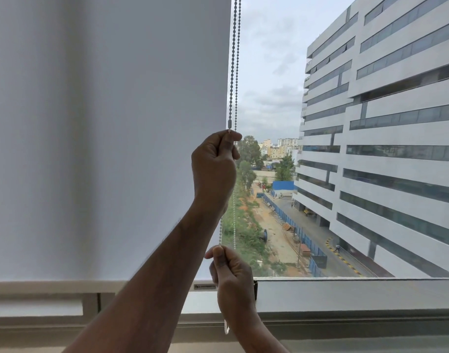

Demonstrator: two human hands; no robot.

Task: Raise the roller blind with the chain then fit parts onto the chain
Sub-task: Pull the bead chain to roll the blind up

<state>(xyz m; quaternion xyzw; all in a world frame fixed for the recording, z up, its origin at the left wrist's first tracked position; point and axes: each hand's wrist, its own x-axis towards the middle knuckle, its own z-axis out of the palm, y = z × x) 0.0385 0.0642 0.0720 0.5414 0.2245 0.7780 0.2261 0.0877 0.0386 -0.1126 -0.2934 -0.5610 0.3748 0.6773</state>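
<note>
A white roller blind hangs fully down over the left of the window, its bottom bar just above the sill. A beaded chain drops in two strands along the blind's right edge, with a small connector piece on the left strand. My left hand is shut on the chain right under that connector. Lower down, my right hand pinches the same chain between thumb and finger. The chain's bottom loop shows below my right wrist.
The window glass to the right shows a large grey building and a road far below. A grey window frame and sill run across the bottom. A small dark fitting sits on the frame beside my right hand.
</note>
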